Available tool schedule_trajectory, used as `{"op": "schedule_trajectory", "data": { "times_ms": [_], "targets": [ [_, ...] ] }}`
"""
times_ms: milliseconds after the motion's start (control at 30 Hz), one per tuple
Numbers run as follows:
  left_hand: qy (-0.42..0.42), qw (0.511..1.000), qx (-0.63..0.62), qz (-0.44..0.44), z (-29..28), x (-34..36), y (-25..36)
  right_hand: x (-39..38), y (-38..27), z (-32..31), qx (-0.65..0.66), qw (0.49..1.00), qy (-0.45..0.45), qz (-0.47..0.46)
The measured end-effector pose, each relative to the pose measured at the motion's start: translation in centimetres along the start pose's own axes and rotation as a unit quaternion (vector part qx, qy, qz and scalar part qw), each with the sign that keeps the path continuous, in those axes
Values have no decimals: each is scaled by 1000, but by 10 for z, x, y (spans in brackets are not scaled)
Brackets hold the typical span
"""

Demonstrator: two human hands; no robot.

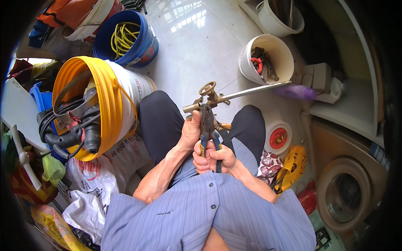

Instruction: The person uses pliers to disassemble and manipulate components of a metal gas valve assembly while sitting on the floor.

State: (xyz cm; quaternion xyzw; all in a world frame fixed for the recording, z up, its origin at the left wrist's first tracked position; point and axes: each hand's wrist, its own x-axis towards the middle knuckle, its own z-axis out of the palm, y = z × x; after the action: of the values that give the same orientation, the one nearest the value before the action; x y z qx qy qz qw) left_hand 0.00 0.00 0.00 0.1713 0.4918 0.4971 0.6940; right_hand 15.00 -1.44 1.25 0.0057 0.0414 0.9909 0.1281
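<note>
A brass valve fitting with a round handwheel [208,89] and a long shiny metal rod [251,88] is held over my lap. My left hand [189,133] is closed round the lower part of this assembly, thumb up; exactly which piece its fingers grip is hidden. My right hand [215,158] is closed on the blue-and-yellow handles of a pair of dark pliers [207,121], just beside and below my left hand. The pliers' jaws point up and lie against the fitting beneath the handwheel.
At left stand a yellow bucket of power tools [113,108] and a blue bucket of yellow cord [102,44]. At right are a white bucket of tools [247,58], a purple bottle [295,93], a white lid [272,127], bags [291,163] and a washing machine [331,140].
</note>
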Motion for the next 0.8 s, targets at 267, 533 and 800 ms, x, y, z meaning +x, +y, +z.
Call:
{"op": "schedule_trajectory", "data": {
  "times_ms": [267,533,800],
  "targets": [
    [105,986,-45,-121,6,7,4,-22,-33,1,-9,994,104,-32],
    [11,970,-204,-135,-3,8,5,-59,-71,27,-368,864,327,103],
    [-30,934,-325,-145,-20,-2,14,-56,-85,61,-485,771,373,180]
  ]
}}
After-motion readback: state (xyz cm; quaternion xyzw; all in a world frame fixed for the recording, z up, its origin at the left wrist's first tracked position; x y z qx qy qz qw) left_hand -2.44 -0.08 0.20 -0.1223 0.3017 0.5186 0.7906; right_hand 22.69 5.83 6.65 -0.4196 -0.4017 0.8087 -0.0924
